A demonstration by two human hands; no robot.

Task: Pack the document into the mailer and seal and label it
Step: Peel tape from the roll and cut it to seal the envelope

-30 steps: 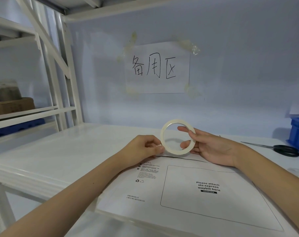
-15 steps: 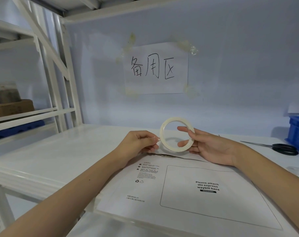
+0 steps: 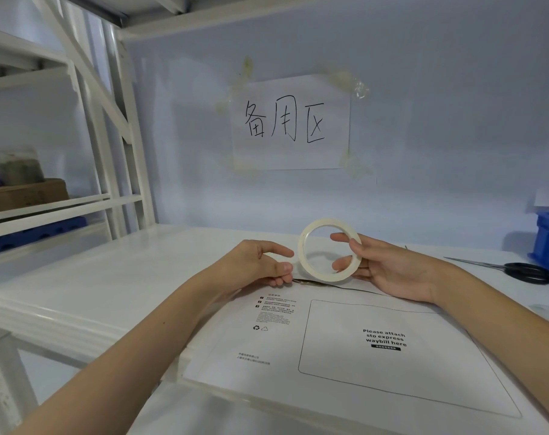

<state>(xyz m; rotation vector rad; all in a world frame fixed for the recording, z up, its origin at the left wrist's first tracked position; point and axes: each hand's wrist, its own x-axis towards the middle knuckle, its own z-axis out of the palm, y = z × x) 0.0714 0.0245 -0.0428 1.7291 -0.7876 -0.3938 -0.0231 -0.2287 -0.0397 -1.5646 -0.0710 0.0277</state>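
A flat white paper mailer (image 3: 345, 350) is laid on the white table (image 3: 116, 277), its far edge seemingly still unsealed; no waybill is attached. Above that edge a thin cream tape roll (image 3: 329, 250) is gripped by the right hand (image 3: 389, 268). The left hand (image 3: 257, 265) is held beside it, fingers (image 3: 282, 253) loosely open, holding nothing. Sealing and labelling are judged left.

The mailer (image 3: 355, 356) at the bottom centre of the frame says "Please attach sto express waybill here" inside its outlined box. The paper sign (image 3: 291, 122) on the wall, upper centre, has handwritten 备用区. The small print on the mailer's left is too tiny to read.
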